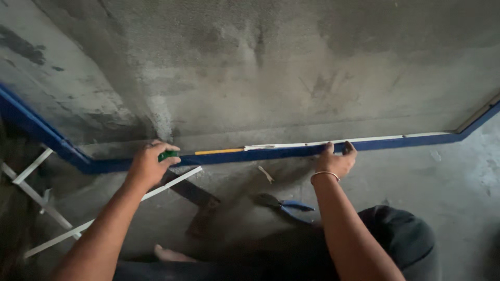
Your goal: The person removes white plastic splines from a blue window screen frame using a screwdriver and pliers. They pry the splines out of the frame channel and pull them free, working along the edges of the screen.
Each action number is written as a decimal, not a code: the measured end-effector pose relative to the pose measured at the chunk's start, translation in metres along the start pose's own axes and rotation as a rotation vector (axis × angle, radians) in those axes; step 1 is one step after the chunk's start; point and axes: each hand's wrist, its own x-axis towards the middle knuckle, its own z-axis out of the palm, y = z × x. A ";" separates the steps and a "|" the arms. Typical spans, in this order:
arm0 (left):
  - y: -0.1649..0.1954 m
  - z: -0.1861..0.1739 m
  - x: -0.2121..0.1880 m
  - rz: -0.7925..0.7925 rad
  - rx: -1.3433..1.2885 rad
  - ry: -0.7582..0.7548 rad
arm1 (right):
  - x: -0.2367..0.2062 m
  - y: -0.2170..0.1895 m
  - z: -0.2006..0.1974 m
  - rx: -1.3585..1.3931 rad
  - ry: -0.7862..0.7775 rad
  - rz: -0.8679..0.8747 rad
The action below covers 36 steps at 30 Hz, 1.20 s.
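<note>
I note the left hand closed around the green handle of a screwdriver, whose yellow shaft lies flat along the blue strip at the wall foot, long axis nine-to-three, tip pointing toward three o'clock. The right hand pinches the strip's top edge, fingers curled over it; blue-handled pliers lie on the floor at six o'clock from the shaft.

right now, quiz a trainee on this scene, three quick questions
1. True or false: the left hand holds something green.
2. What does the right hand press on? A) blue strip B) pliers C) white bar
3. Where do the pliers lie?

Key:
1. True.
2. A.
3. On the floor, between the two arms, apart from both hands.
</note>
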 end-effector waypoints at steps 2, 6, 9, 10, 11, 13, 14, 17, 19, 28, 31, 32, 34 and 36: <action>0.029 -0.012 0.006 -0.023 0.143 0.015 | -0.001 0.007 0.004 0.000 0.023 -0.097; 0.101 -0.041 0.010 0.082 0.425 0.084 | -0.004 0.007 0.005 -0.034 0.023 -0.061; 0.130 -0.049 0.005 0.206 0.683 0.154 | -0.006 -0.001 -0.002 -0.036 0.025 -0.095; 0.129 -0.048 0.005 0.159 0.603 0.125 | -0.005 -0.005 -0.006 -0.041 0.016 -0.102; 0.123 -0.047 0.005 0.111 0.523 0.094 | -0.004 -0.008 -0.010 -0.046 0.005 -0.109; 0.096 -0.045 0.010 -0.010 0.339 -0.008 | 0.002 -0.015 -0.019 0.030 -0.097 0.031; 0.079 -0.041 0.010 -0.086 0.229 -0.082 | 0.008 -0.018 -0.022 0.068 -0.147 0.099; 0.034 -0.020 0.000 -0.105 0.172 -0.128 | 0.039 -0.027 -0.028 0.102 -0.087 0.229; 0.015 -0.004 -0.002 -0.045 0.208 -0.098 | 0.073 -0.029 -0.031 0.037 -0.004 0.240; 0.015 0.024 0.005 -0.091 0.218 -0.104 | 0.214 0.043 -0.059 -0.251 0.048 -0.166; 0.021 0.033 0.005 -0.081 0.186 -0.094 | 0.222 0.065 -0.043 -0.309 0.012 -0.257; 0.024 0.039 0.007 -0.067 0.186 -0.100 | 0.223 0.067 -0.040 -0.332 0.009 -0.250; 0.033 0.046 0.010 -0.037 0.174 -0.082 | 0.223 0.069 -0.038 -0.357 0.001 -0.202; 0.045 0.046 0.014 -0.015 0.140 -0.024 | 0.222 0.065 -0.039 -0.362 -0.014 -0.139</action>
